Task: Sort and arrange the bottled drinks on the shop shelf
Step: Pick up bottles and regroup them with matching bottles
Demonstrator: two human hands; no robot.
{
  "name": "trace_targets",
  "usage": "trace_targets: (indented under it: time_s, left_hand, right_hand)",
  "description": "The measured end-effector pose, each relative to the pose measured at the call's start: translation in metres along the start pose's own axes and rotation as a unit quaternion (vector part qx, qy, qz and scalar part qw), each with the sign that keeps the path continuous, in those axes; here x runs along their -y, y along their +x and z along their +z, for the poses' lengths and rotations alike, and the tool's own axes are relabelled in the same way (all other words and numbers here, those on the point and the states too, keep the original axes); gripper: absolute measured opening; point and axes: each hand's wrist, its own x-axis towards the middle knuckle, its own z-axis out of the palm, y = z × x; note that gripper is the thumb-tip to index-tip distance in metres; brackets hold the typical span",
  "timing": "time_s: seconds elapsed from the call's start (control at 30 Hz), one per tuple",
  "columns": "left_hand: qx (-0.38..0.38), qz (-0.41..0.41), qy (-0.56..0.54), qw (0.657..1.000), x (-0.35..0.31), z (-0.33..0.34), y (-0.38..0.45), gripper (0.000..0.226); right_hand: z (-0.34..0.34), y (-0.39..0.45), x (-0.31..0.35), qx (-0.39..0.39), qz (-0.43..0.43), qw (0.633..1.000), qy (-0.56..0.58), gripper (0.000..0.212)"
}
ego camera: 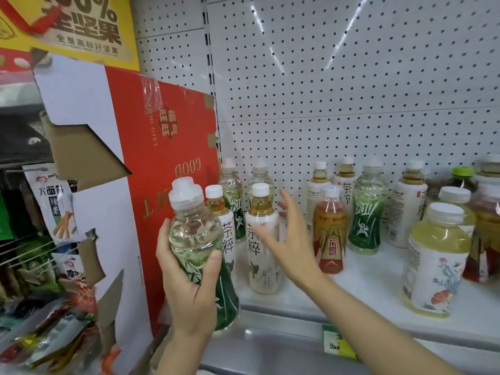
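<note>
My left hand (189, 282) grips a clear bottle with a green leafy label (196, 239), lifted in front of the shelf's left end. My right hand (286, 239) reaches in with fingers spread, right beside a white-labelled tea bottle (261, 239) at the shelf front; whether it touches I cannot tell. A second white tea bottle (220, 217) stands behind the held one. Two green-label bottles (232, 190) stand at the back left. Further right stand an orange-and-red bottle (330, 231), another green-label bottle (366, 209) and a floral yellow bottle (435, 261).
A red and white gift carton (162, 171) walls off the shelf's left end. The white shelf (351, 299) has a perforated back panel (351, 77). More tea bottles (408, 201) and dark drinks (484, 234) crowd the right. Snack packets (54, 320) hang at far left.
</note>
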Motion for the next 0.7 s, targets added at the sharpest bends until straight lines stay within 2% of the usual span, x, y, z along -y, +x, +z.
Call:
trace_targets:
  time_s: [0.07, 0.1, 0.23, 0.47, 0.7]
  left_hand:
    - [-0.004, 0.003, 0.003, 1.0, 0.0, 0.006, -0.003, 0.085]
    - [-0.005, 0.006, 0.004, 1.0, 0.0, 0.009, -0.006, 0.085]
    - [-0.002, 0.013, -0.028, 1.0, -0.004, 0.023, -0.011, 0.083]
    - [-0.001, 0.028, -0.06, 0.998, -0.002, 0.049, -0.011, 0.082]
    - [0.071, -0.032, -0.015, 0.997, 0.006, 0.122, -0.001, 0.084]
  right_hand:
    - [0.01, -0.008, -0.008, 0.039, -0.004, 0.997, -0.06, 0.106]
    - [0.014, -0.01, -0.009, 0.041, -0.015, 0.998, -0.053, 0.108]
    - [0.018, -0.014, -0.012, 0.022, -0.025, 0.999, 0.003, 0.102]
    - [-0.045, -0.038, -0.007, -0.085, -0.057, 0.995, 0.002, 0.09]
    - [-0.099, -0.043, -0.012, -0.201, -0.053, 0.976, -0.062, 0.085]
